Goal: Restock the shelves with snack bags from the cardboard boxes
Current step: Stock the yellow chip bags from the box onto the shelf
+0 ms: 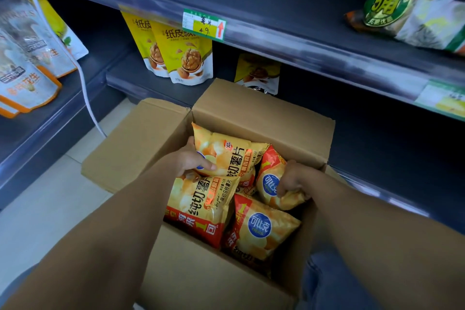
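An open cardboard box (264, 118) stands on the floor in front of dark shelves and holds several yellow and red chip bags. My left hand (193, 158) grips the upper-left chip bag (231, 156) at its edge, thumb over the front. My right hand (293, 178) grips the end of a second chip bag (270, 184) at the box's right side. Two more chip bags lie below them, one on the left (198, 206) and one at lower right (261, 231).
The shelf above the box (314, 40) carries a price label (205, 24). Yellow walnut pouches (181, 53) stand on the lower shelf behind the box. Peanut bags (27, 78) fill the left shelf. Other snack bags (417, 2) sit top right. A white cable (84, 83) hangs at left.
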{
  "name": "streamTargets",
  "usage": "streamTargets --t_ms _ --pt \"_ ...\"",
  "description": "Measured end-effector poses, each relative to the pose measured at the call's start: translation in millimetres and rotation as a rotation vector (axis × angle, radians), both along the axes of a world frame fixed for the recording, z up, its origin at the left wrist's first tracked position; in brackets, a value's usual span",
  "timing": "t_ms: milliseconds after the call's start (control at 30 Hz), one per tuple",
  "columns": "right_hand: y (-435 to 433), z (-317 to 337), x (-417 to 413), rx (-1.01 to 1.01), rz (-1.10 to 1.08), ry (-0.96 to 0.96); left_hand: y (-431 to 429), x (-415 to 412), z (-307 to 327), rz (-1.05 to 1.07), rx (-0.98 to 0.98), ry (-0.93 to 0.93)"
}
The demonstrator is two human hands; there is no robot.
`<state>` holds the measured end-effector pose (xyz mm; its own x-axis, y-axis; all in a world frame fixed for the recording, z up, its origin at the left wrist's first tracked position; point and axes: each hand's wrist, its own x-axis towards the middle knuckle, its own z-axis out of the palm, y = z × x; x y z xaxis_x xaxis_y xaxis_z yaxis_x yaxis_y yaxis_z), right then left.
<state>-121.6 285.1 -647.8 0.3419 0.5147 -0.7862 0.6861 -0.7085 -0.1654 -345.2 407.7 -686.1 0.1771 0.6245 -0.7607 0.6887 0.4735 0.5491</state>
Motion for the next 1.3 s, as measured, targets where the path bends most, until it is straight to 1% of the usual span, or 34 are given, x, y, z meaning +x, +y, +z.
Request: streamTargets --t_ms 167,267,367,467,567,633,700,833,967,1067,1167,1300 --pt "-3.4 7.0 3.8 -0.007 -0.016 0.033 -3.9 -5.8 8.3 -0.027 0.059 0.041" --pt "-3.7 12.8 6.0 0.011 -0.024 0.039 -2.6 -11.2 10.2 -0.110 0.046 0.008" --pt "-3.9 16.1 4.2 0.034 -0.046 0.031 2.3 -18.6 9.0 -0.100 0.104 -0.005" --pt "-6.0 19.1 0.2 0.044 -0.145 0.064 -1.1 -17.9 25.5 -0.085 0.169 -0.069" --pt "-9.9 29.3 -7.1 0.077 -0.222 0.072 -3.7 -13.0 47.7 -0.104 0.175 -0.100" --pt "-10.8 36.4 -10.6 0.125 -0.224 0.032 -0.8 -13.3 60.3 -0.118 0.193 -0.110" --pt "-10.3 44.1 -15.2 0.191 -0.239 -0.032 1.9 -16.4 75.9 -0.143 0.260 -0.093" --pt "-7.5 60.4 -27.1 0.334 -0.345 -0.160 10.1 -27.1 111.4 -0.199 0.425 -0.111" --pt "-12.3 83.6 -33.5 0.427 -0.413 -0.274 17.9 -40.7 156.7 -0.247 0.498 -0.138" --pt "-21.3 103.0 -35.8 0.502 -0.487 -0.268 20.2 -44.9 187.5 -0.258 0.503 -0.233" --pt "-22.9 127.8 -41.7 0.623 -0.560 -0.248 21.8 -45.1 221.0 -0.281 0.535 -0.288" --pt "-8.6 176.9 -53.5 0.753 -0.558 -0.266 30.9 -51.1 265.4 -0.286 0.605 -0.333"
